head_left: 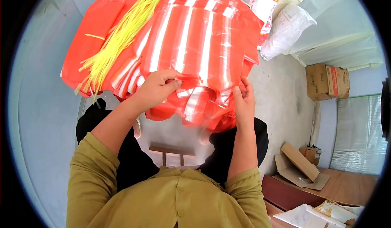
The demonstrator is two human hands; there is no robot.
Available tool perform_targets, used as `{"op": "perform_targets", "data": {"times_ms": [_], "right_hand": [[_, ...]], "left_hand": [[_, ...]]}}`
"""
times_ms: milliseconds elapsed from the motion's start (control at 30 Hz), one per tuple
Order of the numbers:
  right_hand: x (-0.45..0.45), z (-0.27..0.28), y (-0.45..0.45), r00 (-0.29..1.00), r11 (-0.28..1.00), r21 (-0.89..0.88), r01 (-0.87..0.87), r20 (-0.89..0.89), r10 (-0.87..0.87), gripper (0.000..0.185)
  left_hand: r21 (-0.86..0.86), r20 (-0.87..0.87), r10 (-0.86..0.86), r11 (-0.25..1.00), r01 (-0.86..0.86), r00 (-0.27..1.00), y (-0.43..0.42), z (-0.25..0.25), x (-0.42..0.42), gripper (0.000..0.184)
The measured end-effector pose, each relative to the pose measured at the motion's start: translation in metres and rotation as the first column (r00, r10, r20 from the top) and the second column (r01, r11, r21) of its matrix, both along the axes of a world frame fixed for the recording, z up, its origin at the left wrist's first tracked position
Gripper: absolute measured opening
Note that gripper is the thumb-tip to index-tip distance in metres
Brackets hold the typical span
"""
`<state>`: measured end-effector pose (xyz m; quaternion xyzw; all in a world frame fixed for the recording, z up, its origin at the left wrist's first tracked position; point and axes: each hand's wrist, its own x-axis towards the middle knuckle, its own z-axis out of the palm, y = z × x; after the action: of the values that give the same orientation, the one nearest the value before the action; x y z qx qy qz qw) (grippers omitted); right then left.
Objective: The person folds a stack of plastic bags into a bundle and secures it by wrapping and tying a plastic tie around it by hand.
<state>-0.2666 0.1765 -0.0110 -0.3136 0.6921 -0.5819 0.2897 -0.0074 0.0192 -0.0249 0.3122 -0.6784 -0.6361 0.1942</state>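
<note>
A: What is farthest left?

B: Smooth red plastic (91, 32), a folded pile, up and to the left of the left hand's grip. A bundle of thin yellow strips (122, 36) lies on it, slanting down towards a spot left of that grip.

A: And the left hand (157, 88)?

B: Its thumb and fingers are closed on the near part of the striped plastic (195, 36), which is red with white bands. Most of that plastic spreads out above and between the two grips, and a crumpled part hangs below them, over the gap between the person's knees.

A: What is under that?

B: A wooden bar (172, 151) near the floor, below the left hand's grip.

A: Now the right hand (245, 106).

B: It pinches the right edge of the same striped plastic, thumb and fingers together, well apart from the left hand.

A: Anything past it?

B: White sacks (287, 28) up and to the right of that grip, one with red print. Farther right stands a cardboard box (328, 81), and an opened carton (301, 167) lies below and to the right of the grip.
</note>
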Motion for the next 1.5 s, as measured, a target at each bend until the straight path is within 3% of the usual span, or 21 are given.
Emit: {"op": "perform_targets", "data": {"times_ms": [300, 500, 600, 700, 900, 1000, 1200, 1500], "right_hand": [[-0.007, 0.003, 0.005, 0.992, 0.993, -0.061, -0.097, 0.072, 0.101, 0.076], [-0.003, 0.013, 0.013, 0.925, 0.999, -0.032, -0.021, 0.378, 0.032, 0.081], [0.001, 0.019, 0.011, 0.883, 0.994, -0.103, -0.037, 0.463, 0.081, 0.082], [0.009, 0.027, 0.010, 0.919, 0.997, -0.060, -0.041, 0.389, 0.061, 0.082], [0.009, 0.024, 0.031, 0.875, 0.992, -0.037, -0.119, 0.468, 0.123, 0.082], [0.011, 0.016, 0.033, 0.806, 0.988, -0.154, -0.019, 0.582, 0.106, 0.078], [0.001, 0.002, 0.010, 0.815, 0.995, -0.075, 0.061, 0.580, -0.006, 0.070], [0.002, 0.013, 0.002, 0.755, 0.992, -0.117, 0.043, 0.654, 0.044, 0.068]], "left_hand": [[0.086, -0.019, 0.003, 0.996, -0.001, 1.000, -0.003, -0.001, 0.002, 0.024], [0.084, -0.056, 0.042, 0.996, -0.038, 0.998, 0.000, 0.000, 0.000, 0.022], [0.092, -0.031, 0.022, 0.996, -0.019, 0.999, -0.004, -0.002, 0.001, 0.022], [0.104, -0.039, 0.041, 0.994, -0.036, 0.998, -0.005, -0.002, 0.001, 0.022], [0.098, -0.029, 0.043, 0.994, -0.040, 0.999, -0.002, 0.001, -0.001, 0.021], [0.095, -0.048, 0.019, 0.995, -0.015, 0.999, -0.003, -0.006, -0.002, 0.022], [0.081, -0.027, -0.021, 0.996, 0.023, 0.999, -0.003, 0.001, -0.001, 0.022], [0.118, -0.096, 0.025, 0.993, -0.013, 0.995, -0.002, -0.002, -0.003, 0.023]]}}
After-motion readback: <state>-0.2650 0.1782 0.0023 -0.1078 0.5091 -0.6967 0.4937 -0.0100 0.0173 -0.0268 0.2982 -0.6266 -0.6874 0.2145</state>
